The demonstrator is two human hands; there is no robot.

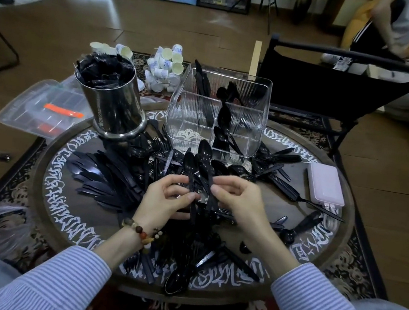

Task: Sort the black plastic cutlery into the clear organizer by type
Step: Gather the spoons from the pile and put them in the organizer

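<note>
Both hands, left hand [165, 199] and right hand [239, 201], pinching spoons [201, 167] before clear organizer [249, 124] holding sorted cutlery; steel canister [115, 108] full.

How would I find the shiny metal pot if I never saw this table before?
Start at the round table with white writing around its rim and look to its far left edge. There stands the metal pot, left of the clear organizer. It is the only shiny silver thing there, a tall round can stuffed with black pieces, while the organizer is square and see-through.
</note>
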